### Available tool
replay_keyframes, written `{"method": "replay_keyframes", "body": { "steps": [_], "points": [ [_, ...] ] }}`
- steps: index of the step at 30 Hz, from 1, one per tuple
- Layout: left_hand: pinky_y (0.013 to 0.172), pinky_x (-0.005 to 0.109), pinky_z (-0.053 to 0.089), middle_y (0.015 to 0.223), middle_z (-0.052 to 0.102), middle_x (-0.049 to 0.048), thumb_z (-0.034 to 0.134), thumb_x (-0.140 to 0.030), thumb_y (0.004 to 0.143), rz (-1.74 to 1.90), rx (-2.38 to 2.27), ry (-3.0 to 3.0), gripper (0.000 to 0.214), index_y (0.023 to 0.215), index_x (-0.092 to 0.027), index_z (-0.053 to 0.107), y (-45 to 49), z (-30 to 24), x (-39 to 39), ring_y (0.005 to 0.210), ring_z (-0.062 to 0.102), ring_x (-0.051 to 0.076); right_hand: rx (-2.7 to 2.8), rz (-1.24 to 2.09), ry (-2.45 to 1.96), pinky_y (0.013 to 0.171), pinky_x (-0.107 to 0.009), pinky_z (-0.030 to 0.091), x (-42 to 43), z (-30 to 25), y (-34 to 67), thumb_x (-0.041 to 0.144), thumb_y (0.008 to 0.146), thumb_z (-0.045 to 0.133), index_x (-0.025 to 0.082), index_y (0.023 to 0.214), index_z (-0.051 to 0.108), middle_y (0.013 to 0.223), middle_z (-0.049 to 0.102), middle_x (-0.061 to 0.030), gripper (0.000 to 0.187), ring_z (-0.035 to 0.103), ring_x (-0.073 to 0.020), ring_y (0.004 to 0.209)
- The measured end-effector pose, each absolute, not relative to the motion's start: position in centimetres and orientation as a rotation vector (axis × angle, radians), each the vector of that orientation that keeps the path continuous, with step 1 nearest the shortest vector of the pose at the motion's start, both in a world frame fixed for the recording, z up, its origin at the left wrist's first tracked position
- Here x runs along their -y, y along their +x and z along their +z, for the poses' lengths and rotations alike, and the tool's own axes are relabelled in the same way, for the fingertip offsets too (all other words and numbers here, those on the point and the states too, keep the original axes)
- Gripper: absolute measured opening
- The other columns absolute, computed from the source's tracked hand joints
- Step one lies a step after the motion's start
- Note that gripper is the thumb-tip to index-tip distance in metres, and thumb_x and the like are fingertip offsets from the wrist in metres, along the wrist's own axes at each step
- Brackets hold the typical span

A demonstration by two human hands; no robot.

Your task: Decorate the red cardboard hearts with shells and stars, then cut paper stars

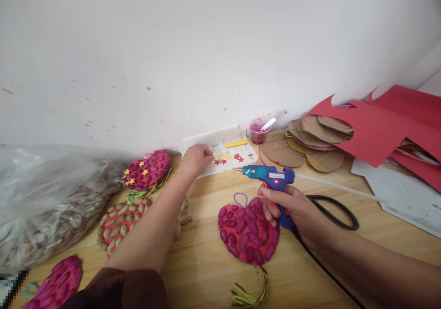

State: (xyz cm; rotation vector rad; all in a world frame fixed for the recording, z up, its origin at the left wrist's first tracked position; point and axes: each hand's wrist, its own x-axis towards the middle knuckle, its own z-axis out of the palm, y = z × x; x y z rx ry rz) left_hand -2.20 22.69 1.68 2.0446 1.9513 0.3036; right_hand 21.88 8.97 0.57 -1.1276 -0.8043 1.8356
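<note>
My right hand [292,208] is wrapped round the handle of a blue hot glue gun [263,173], whose nozzle points left; a small red light glows on its side. Below it lies a heart-shaped red piece [248,231] covered in magenta-painted peanuts, with a purple loop at the top, a star near its upper left and a green tassel. My left hand [198,160] reaches to a white printed sheet [206,170] by the wall, its fingers pinched together. Red stars [237,158] and a yellow strip [236,143] lie on that sheet. Whatever the pinch holds is too small to make out.
A plastic bag of peanuts [69,212] fills the left side, near a finished-looking piece with yellow stars [146,171] and one with unpainted peanuts [120,219]. A cup of magenta paint [258,132], cardboard cut-outs [282,150] and red paper [372,130] stand along the back right.
</note>
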Motion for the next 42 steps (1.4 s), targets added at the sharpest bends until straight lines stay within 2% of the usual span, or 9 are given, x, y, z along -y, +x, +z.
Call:
{"method": "replay_keyframes", "body": {
  "steps": [10, 14, 24, 34, 42],
  "points": [
    [0.066, 0.026, 0.045, 0.083, 0.074, 0.0022, 0.063, -0.026, 0.079, 0.401, -1.942, 1.958, 0.011, 0.085, -0.020, 0.070, -4.6, 1.3, -22.6, 0.077, 0.066, 0.018, 0.827, 1.830, -1.150, 0.051, -0.026, 0.038, -9.0, 0.1, 21.9, 0.044, 0.080, 0.074, 0.019, 0.075, 0.057, 0.052, 0.052, 0.0043, 0.031, 0.053, -0.0131, 0.049],
    [0.067, 0.026, 0.044, 0.086, 0.074, 0.0029, 0.064, -0.029, 0.080, 0.384, -1.952, 1.958, 0.016, 0.090, -0.020, 0.073, -4.0, 1.3, -22.6, 0.078, 0.065, 0.018, 0.828, 1.829, -1.139, 0.050, -0.026, 0.038, -9.0, 0.2, 22.0, 0.044, 0.079, 0.075, 0.019, 0.077, 0.057, 0.051, 0.052, 0.0047, 0.030, 0.053, -0.0129, 0.049],
    [0.070, 0.029, 0.043, 0.086, 0.073, 0.0066, 0.065, -0.028, 0.080, 0.263, -2.025, 1.940, 0.012, 0.082, -0.018, 0.071, -2.0, 1.0, -22.6, 0.082, 0.064, 0.021, 0.820, 1.846, -1.162, 0.048, -0.024, 0.038, -9.0, 0.0, 22.0, 0.044, 0.081, 0.074, 0.019, 0.083, 0.058, 0.052, 0.052, 0.0061, 0.030, 0.054, -0.0122, 0.050],
    [0.058, 0.026, 0.040, 0.074, 0.070, 0.0010, 0.063, -0.036, 0.080, 0.222, -1.967, 1.873, 0.019, 0.080, -0.019, 0.070, -4.8, 2.1, -21.4, 0.067, 0.061, 0.018, 0.799, 1.856, -1.148, 0.047, -0.024, 0.041, -9.0, 0.1, 21.9, 0.044, 0.079, 0.076, 0.019, 0.083, 0.058, 0.050, 0.050, 0.0068, 0.031, 0.052, -0.0123, 0.049],
    [0.065, 0.025, 0.043, 0.083, 0.074, 0.0014, 0.068, -0.035, 0.077, 0.287, -2.021, 1.829, 0.016, 0.082, -0.020, 0.072, -4.8, 1.3, -21.1, 0.076, 0.065, 0.018, 0.791, 1.836, -1.173, 0.046, -0.024, 0.040, -9.0, 0.1, 21.7, 0.045, 0.077, 0.077, 0.019, 0.083, 0.058, 0.050, 0.049, 0.0066, 0.033, 0.052, -0.0129, 0.049]
  ]
}}
